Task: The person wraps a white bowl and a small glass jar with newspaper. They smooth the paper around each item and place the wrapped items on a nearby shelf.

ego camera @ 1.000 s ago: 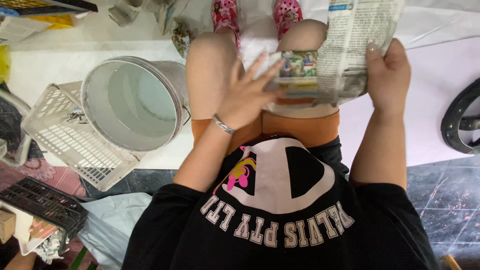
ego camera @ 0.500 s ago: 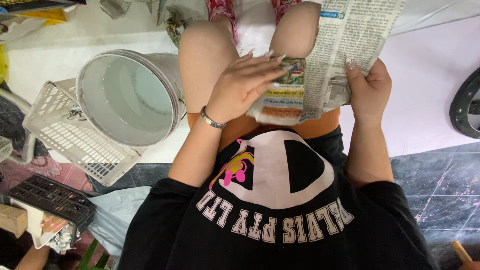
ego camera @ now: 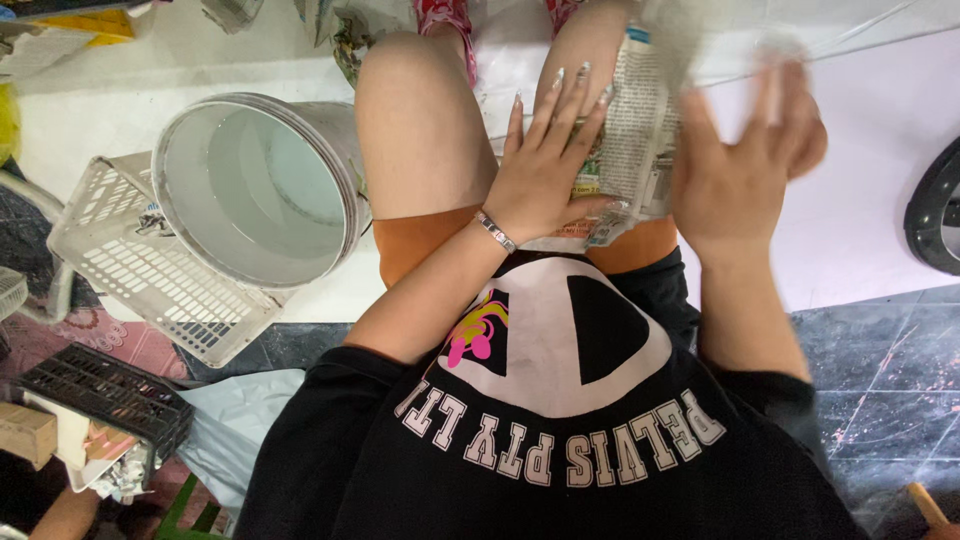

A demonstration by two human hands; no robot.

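Resting on: the folded newspaper lies over the person's right thigh, under the left hand and just left of the right hand.
Newspaper look: crumpled newsprint, grey columns of small type with a few colour patches near its lower edge; its upper part rises past the fingertips and is blurred there.
Left hand: laid flat on the paper, fingers spread a little and stretched out, long pale nails at the tips, thumb lying along the lower edge of the sheet; a thin bracelet circles the wrist.
Right hand: blurred, palm down, fingers loosely apart and pointing up; whether it touches the paper cannot be told.
Beyond the fingertips: pink patterned footwear at the top edge, on the pale floor covering.
Left of the left hand's fingers: bare left thigh, then a round white bucket lying tilted with its mouth facing up toward the camera.
Under the bucket: a white slotted plastic basket, touching it.
Further left and lower: a black slotted crate beside small boxes.
Right of the right hand: a dark curved object at the frame edge, well apart.
Below the wrists: black printed shirt and orange shorts.
In the way: the left hand covers the middle of the sheet.
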